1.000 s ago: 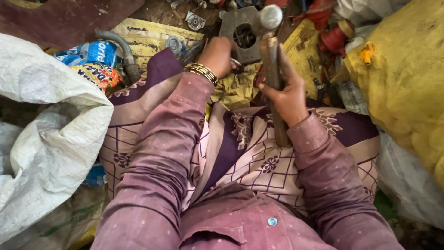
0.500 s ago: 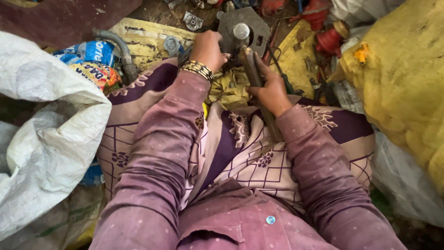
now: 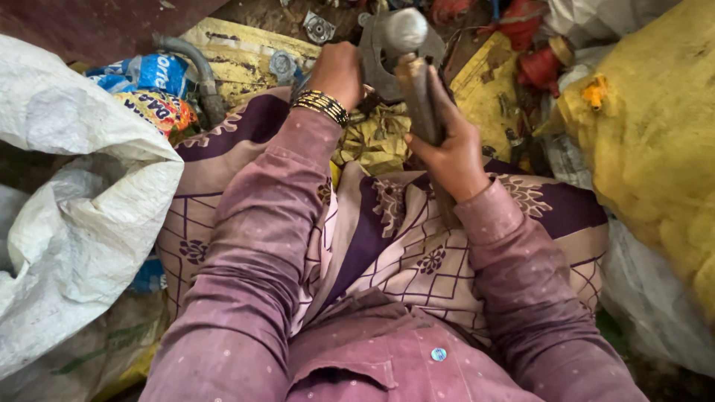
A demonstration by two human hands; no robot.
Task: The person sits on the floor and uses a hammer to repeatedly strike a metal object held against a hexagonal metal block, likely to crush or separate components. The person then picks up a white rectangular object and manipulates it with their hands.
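Wooden-handled hammer (image 3: 414,71) upright in right hand (image 3: 450,152), fingers curled.

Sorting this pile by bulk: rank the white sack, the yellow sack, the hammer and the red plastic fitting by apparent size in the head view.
1. white sack and yellow sack: look alike, both cut off by the frame
2. hammer, held nearer the camera in the right hand
3. red plastic fitting

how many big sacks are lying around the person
2 in view: a white sack on the left beside the left arm, and a yellow sack on the right past the right hand gripping the hammer. Others may be hidden.
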